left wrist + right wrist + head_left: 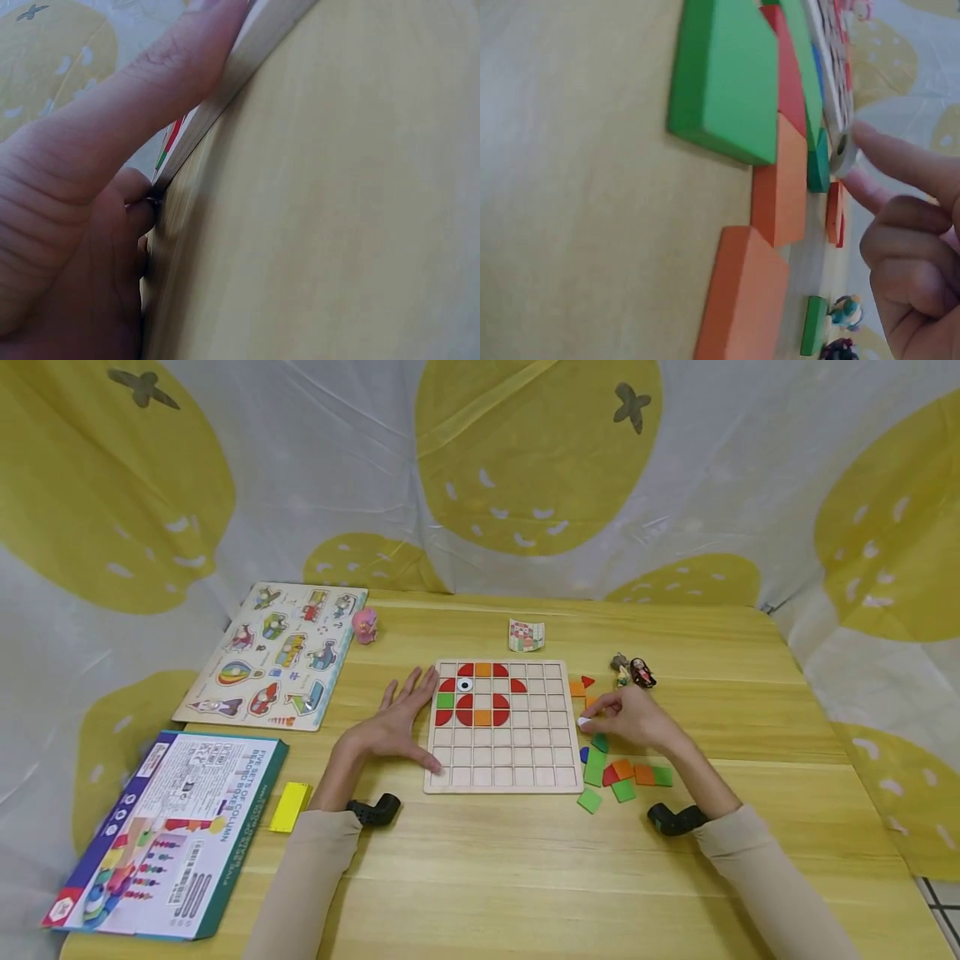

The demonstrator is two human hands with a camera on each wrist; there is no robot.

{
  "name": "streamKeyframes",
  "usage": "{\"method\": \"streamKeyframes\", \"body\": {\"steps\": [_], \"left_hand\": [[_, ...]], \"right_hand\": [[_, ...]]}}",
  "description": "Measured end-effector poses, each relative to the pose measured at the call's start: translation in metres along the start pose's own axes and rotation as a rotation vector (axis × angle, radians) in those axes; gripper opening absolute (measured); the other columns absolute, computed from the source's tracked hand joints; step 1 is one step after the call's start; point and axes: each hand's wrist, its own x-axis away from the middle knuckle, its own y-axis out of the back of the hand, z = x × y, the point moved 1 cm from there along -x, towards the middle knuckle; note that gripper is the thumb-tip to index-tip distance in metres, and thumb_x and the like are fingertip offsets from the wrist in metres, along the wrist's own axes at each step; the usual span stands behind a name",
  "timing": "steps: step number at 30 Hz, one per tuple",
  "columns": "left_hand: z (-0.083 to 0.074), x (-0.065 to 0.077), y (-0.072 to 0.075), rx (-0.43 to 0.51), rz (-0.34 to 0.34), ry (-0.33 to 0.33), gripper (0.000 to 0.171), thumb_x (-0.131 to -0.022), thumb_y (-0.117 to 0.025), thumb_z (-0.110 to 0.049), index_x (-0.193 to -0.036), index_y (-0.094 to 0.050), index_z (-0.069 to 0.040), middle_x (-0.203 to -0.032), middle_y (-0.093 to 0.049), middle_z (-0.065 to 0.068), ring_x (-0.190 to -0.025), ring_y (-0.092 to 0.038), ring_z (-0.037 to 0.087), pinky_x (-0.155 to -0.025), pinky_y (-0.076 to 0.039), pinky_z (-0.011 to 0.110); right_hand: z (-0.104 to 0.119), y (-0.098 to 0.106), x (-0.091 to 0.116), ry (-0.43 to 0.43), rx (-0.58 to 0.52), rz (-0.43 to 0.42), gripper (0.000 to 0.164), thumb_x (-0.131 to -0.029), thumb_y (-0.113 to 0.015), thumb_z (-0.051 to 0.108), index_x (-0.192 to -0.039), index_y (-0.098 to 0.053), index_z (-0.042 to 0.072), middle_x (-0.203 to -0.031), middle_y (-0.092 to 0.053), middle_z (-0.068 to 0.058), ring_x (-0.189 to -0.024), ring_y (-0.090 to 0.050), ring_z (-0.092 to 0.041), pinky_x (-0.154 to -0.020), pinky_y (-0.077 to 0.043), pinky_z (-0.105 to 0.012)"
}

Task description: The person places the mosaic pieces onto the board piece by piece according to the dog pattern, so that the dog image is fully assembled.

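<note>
A wooden grid board lies flat, with red, orange and green pieces and a round white eye piece in its upper left squares. Along the board's left edge my left hand rests with fingers spread; its thumb touches the board's side in the left wrist view. Just off the right edge, my right hand pinches a small round white piece with a dark centre between thumb and index finger. Below that hand lie loose green, orange, red and blue pieces, among them a green square.
A small pattern card lies behind the board. Two little figurines stand at the back right and a pink one at the back left. On the left are a picture puzzle, a boxed toy and a yellow block.
</note>
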Motion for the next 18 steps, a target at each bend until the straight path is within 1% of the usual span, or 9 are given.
{"method": "streamKeyframes", "body": {"steps": [2,4,5,7,8,9,11,14,18], "left_hand": [[0.0004,-0.0001,-0.0004,0.003,0.002,-0.001,0.146,-0.052,-0.087,-0.059,-0.156,0.004,-0.011,-0.164,0.012,0.009,-0.151,0.016,0.03,-0.119,0.014,0.057],[0.0002,0.0,-0.0006,0.004,0.001,-0.002,0.146,-0.052,-0.087,-0.059,-0.156,0.003,-0.011,-0.164,0.012,0.009,-0.151,0.016,0.03,-0.119,0.014,0.057],[0.0007,-0.0001,-0.0009,0.004,0.001,-0.003,0.146,-0.052,-0.087,-0.059,-0.156,0.003,-0.011,-0.164,0.011,0.009,-0.151,0.016,0.031,-0.119,0.014,0.057],[0.0017,-0.0002,-0.0012,0.004,0.0,-0.005,0.146,-0.052,-0.087,-0.059,-0.156,0.003,-0.01,-0.164,0.011,0.01,-0.15,0.016,0.032,-0.119,0.014,0.058],[0.0014,0.0,-0.0011,0.002,0.0,-0.003,0.146,-0.052,-0.087,-0.06,-0.156,0.003,-0.01,-0.164,0.011,0.01,-0.151,0.016,0.031,-0.119,0.013,0.057],[0.0014,0.0,-0.0011,-0.001,0.001,-0.002,0.147,-0.051,-0.087,-0.06,-0.156,0.003,-0.011,-0.164,0.011,0.009,-0.151,0.016,0.031,-0.119,0.013,0.057],[0.0018,-0.0001,-0.001,-0.004,0.003,-0.004,0.147,-0.052,-0.087,-0.061,-0.156,0.004,-0.011,-0.164,0.012,0.01,-0.15,0.017,0.031,-0.119,0.013,0.058],[0.0014,-0.0003,-0.0004,-0.01,0.002,-0.003,0.147,-0.051,-0.087,-0.061,-0.156,0.004,-0.011,-0.164,0.011,0.009,-0.151,0.016,0.031,-0.119,0.013,0.058],[0.0007,-0.0002,0.0003,-0.016,0.001,-0.002,0.147,-0.052,-0.087,-0.061,-0.156,0.003,-0.01,-0.164,0.011,0.01,-0.151,0.016,0.031,-0.119,0.013,0.058]], "right_hand": [[-0.0024,0.0017,-0.0005,-0.001,-0.046,0.012,0.021,-0.09,-0.068,0.025,-0.101,-0.075,0.009,-0.082,-0.07,-0.009,-0.067,-0.054,-0.01,-0.058,-0.041,-0.018],[-0.0047,0.0034,-0.0012,-0.015,-0.086,0.003,0.024,-0.094,-0.063,0.022,-0.106,-0.074,0.005,-0.1,-0.074,-0.013,-0.078,-0.061,-0.011,-0.063,-0.047,-0.018],[-0.0055,0.0041,-0.0015,-0.023,-0.101,-0.007,0.025,-0.095,-0.062,0.021,-0.107,-0.073,0.003,-0.105,-0.073,-0.014,-0.08,-0.062,-0.01,-0.065,-0.047,-0.018],[-0.0066,0.0048,-0.0021,-0.038,-0.108,-0.029,0.024,-0.095,-0.062,0.021,-0.107,-0.073,0.003,-0.099,-0.073,-0.014,-0.072,-0.055,-0.008,-0.059,-0.042,-0.018],[-0.0069,0.005,-0.0023,-0.042,-0.109,-0.038,0.024,-0.094,-0.063,0.021,-0.107,-0.073,0.003,-0.088,-0.072,-0.012,-0.066,-0.05,-0.007,-0.056,-0.039,-0.018],[-0.007,0.0051,-0.0023,-0.047,-0.11,-0.048,0.022,-0.092,-0.065,0.021,-0.106,-0.073,0.005,-0.078,-0.068,-0.009,-0.061,-0.044,-0.007,-0.052,-0.035,-0.019],[-0.007,0.0047,-0.0023,-0.042,-0.118,-0.05,0.021,-0.088,-0.07,0.021,-0.104,-0.074,0.008,-0.062,-0.054,-0.001,-0.054,-0.033,-0.009,-0.048,-0.027,-0.022],[-0.0059,0.0035,-0.0021,-0.011,-0.118,-0.042,0.023,-0.081,-0.077,0.017,-0.103,-0.074,0.01,-0.055,-0.034,0.004,-0.05,-0.027,-0.01,-0.046,-0.023,-0.023],[-0.0037,0.0007,-0.0038,0.031,-0.064,-0.043,0.024,-0.077,-0.081,0.015,-0.1,-0.075,0.009,-0.053,-0.033,0.003,-0.05,-0.027,-0.011,-0.047,-0.022,-0.024]]}}
